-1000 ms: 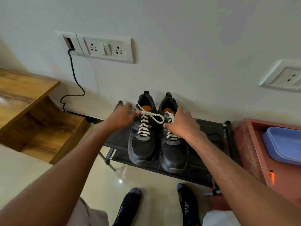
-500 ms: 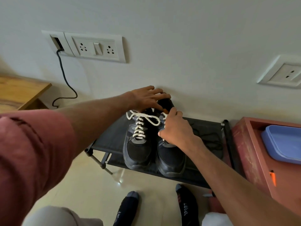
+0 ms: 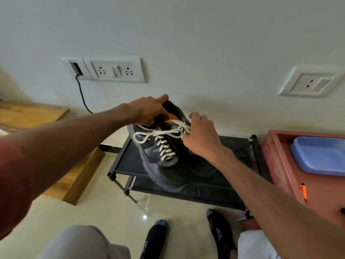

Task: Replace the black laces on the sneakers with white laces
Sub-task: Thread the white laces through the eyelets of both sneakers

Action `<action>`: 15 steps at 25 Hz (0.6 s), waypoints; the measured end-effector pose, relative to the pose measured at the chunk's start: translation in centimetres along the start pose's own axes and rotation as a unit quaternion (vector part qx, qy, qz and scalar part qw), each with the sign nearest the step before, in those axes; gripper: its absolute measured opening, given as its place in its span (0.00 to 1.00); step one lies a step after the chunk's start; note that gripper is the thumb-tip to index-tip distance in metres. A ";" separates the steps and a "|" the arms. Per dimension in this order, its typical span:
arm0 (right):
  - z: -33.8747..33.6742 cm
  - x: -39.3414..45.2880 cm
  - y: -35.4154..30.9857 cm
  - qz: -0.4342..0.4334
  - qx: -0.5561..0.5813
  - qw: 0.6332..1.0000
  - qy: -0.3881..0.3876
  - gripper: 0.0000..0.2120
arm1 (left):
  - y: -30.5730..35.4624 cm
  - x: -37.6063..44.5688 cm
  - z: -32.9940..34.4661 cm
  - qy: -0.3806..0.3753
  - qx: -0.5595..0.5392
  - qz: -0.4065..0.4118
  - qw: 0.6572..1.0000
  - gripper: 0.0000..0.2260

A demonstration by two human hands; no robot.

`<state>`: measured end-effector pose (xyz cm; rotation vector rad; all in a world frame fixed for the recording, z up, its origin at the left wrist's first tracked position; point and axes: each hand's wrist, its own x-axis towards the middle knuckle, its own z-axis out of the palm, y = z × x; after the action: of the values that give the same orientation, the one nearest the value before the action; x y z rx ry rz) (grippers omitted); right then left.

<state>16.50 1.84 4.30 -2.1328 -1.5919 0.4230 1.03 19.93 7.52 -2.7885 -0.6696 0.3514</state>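
Far left of the left hand (image 3: 147, 111), a light wooden stepped unit (image 3: 61, 156) stands against the wall, and a white switch plate with 2 sockets (image 3: 112, 70) sits above it, a dark cable (image 3: 82, 94) hanging from its side slot. The left hand grasps the heel collar of a black mesh sneaker with an orange lining (image 3: 162, 146), fingers curled over the back rim, holding it tilted over the black fabric 2-tier shoe rack (image 3: 128, 161). White flat laces (image 3: 162, 141) run through its eyelets and end in a tied bow; a small label on the sneaker's side is too blurred to read. The right hand (image 3: 201, 137) pinches the bow's right side, fingers bent around the lace. Below both hands, 2 black socks (image 3: 222, 238) carry the white word "SPORT". Right of the right hand, a red wooden box (image 3: 280, 165) holds a blue plastic lid (image 3: 321, 154), under a second white wall socket (image 3: 309, 83).
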 end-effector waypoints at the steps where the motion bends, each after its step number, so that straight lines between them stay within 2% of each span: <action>1: -0.5 -0.5 -0.5 -0.011 0.030 0.998 0.049 0.23 | 0.1 -1.7 -0.6 0.001 -0.029 -0.063 0.998 0.15; 3: -1.0 -2.0 -1.4 -0.024 0.071 0.987 0.140 0.09 | 1.0 -5.0 -1.3 0.009 -0.086 -0.201 0.976 0.11; 4: -1.2 -3.2 -1.8 -0.008 0.098 0.983 0.156 0.02 | 1.7 -6.6 -1.4 0.009 -0.113 -0.262 0.958 0.10; 5: -0.9 -4.4 -2.1 0.029 0.128 0.981 0.143 0.07 | 2.5 -8.0 -1.5 0.004 -0.143 -0.314 0.939 0.11; 7: 0.3 -7.2 -3.0 0.122 0.213 0.969 0.024 0.16 | 4.4 -10.4 -1.7 -0.001 -0.193 -0.388 0.901 0.13; 8: 0.8 -8.8 -3.6 0.164 0.291 0.941 -0.055 0.16 | 5.5 -11.3 -1.8 -0.003 -0.206 -0.411 0.888 0.15; 9: 1.2 -10.0 -4.3 0.200 0.376 0.896 -0.124 0.21 | 6.7 -11.9 -1.7 -0.005 -0.210 -0.426 0.880 0.16; 10: 1.6 -10.8 -4.8 0.221 0.444 0.852 -0.168 0.29 | 7.9 -12.2 -1.6 -0.007 -0.214 -0.438 0.873 0.17; 12: 2.8 -11.4 -5.1 0.242 0.513 0.803 -0.181 0.44 | 10.0 -12.6 -1.2 -0.001 -0.230 -0.468 0.853 0.19; 14: 4.4 -11.2 -5.0 0.252 0.545 0.783 -0.162 0.52 | 11.6 -12.9 -1.0 0.002 -0.254 -0.492 0.833 0.19; 15: 5.3 -11.1 -4.9 0.246 0.548 0.786 -0.147 0.54 | 12.3 -12.9 -0.8 0.000 -0.266 -0.496 0.826 0.18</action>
<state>6.70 -6.75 2.08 -1.4774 -0.5175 1.4759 -4.85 3.11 6.82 -2.3725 -2.3270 -0.0786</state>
